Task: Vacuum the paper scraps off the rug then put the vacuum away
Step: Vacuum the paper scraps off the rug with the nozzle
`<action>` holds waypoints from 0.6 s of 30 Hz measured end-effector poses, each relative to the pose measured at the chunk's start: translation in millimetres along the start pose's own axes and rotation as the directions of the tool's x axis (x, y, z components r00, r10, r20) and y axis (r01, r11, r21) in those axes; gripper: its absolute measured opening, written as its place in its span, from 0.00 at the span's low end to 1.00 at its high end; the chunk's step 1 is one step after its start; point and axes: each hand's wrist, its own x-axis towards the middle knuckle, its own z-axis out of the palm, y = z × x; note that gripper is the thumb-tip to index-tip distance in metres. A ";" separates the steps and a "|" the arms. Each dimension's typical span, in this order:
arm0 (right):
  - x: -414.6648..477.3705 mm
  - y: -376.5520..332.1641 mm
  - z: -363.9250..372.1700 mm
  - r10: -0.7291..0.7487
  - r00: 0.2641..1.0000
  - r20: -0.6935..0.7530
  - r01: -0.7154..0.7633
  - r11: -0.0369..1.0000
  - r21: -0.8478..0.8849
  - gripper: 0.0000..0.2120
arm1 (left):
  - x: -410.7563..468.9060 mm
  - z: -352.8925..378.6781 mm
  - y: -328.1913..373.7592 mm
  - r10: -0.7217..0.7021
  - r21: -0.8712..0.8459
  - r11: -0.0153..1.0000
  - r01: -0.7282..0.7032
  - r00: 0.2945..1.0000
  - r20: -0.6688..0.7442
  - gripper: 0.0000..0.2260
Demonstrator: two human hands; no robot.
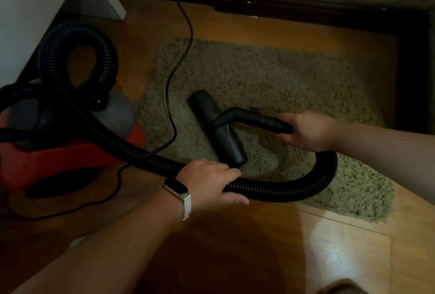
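We keep a red canister vacuum (70,157) at nine o'clock; our left hand (209,183) curls its fingers round the ribbed black hose (294,190), our right hand (308,131) round the black plastic nozzle (219,126).

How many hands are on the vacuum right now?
2. The left hand grips the corrugated hose at the rug's near edge; the right hand holds the rigid tube behind the floor nozzle, over the rug. Neither is hidden.

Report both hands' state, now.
Left hand: closed around the black hose.
Right hand: closed around the nozzle tube.
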 end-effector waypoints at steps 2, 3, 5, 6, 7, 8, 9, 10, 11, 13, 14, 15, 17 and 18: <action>0.2 2.9 0.2 0.022 1.000 -0.013 -0.022 1.000 0.005 0.16 | 0.7 -0.1 0.2 -0.002 0.002 1.000 0.002 1.000 0.004 0.32; -0.8 5.2 0.1 0.038 0.999 -0.022 -0.038 0.999 0.004 0.16 | 2.2 -0.7 0.6 -0.001 0.003 1.000 0.001 1.000 0.000 0.32; -4.4 10.6 -0.6 0.073 0.996 -0.042 -0.073 0.997 -0.002 0.17 | 6.4 -2.5 1.9 -0.001 0.016 1.000 0.001 1.000 -0.012 0.32; -6.8 13.5 -1.5 0.090 0.995 -0.052 -0.090 0.996 -0.001 0.18 | 9.0 -3.5 2.9 0.000 0.027 1.000 0.000 1.000 -0.017 0.32; -9.5 16.3 -2.4 0.107 0.992 -0.063 -0.107 0.994 0.009 0.19 | 11.7 -4.6 4.2 0.003 0.036 0.999 -0.003 1.000 -0.023 0.31; -12.4 18.7 -3.7 0.122 0.990 -0.073 -0.120 0.992 0.028 0.19 | 14.2 -5.8 5.7 0.008 0.041 0.999 -0.007 1.000 -0.030 0.30; -15.3 21.1 -5.6 0.135 0.987 -0.084 -0.130 0.990 0.055 0.20 | 16.6 -6.8 7.1 0.013 0.044 0.999 -0.012 0.999 -0.036 0.30; -18.2 23.7 -7.8 0.147 0.985 -0.094 -0.139 0.987 0.084 0.19 | 18.5 -7.6 8.5 0.017 0.046 0.999 -0.015 0.999 -0.042 0.30; -20.6 26.7 -10.5 0.158 0.982 -0.104 -0.147 0.983 0.112 0.18 | 20.2 -8.3 9.8 0.019 0.047 0.999 -0.017 0.998 -0.051 0.30; -24.4 32.8 -16.6 0.179 0.976 -0.127 -0.159 0.976 0.152 0.16 | 23.1 -10.1 12.4 0.030 0.043 0.999 -0.027 0.996 -0.084 0.30; -26.3 35.2 -19.3 0.186 0.973 -0.139 -0.165 0.975 0.151 0.16 | 24.2 -11.5 14.0 0.036 0.039 0.999 -0.033 0.994 -0.104 0.29; -28.2 37.1 -21.6 0.194 0.969 -0.151 -0.173 0.975 0.141 0.17 | 25.8 -13.2 15.6 0.041 0.035 0.999 -0.037 0.992 -0.118 0.29; -33.0 40.1 -23.6 0.212 0.962 -0.173 -0.191 0.973 0.130 0.18 | 28.6 -17.0 18.6 0.043 0.031 0.999 -0.040 0.993 -0.112 0.30; -36.0 41.6 -23.5 0.222 0.957 -0.187 -0.201 0.971 0.127 0.18 | 29.5 -18.3 19.9 0.043 0.033 0.999 -0.040 0.995 -0.095 0.31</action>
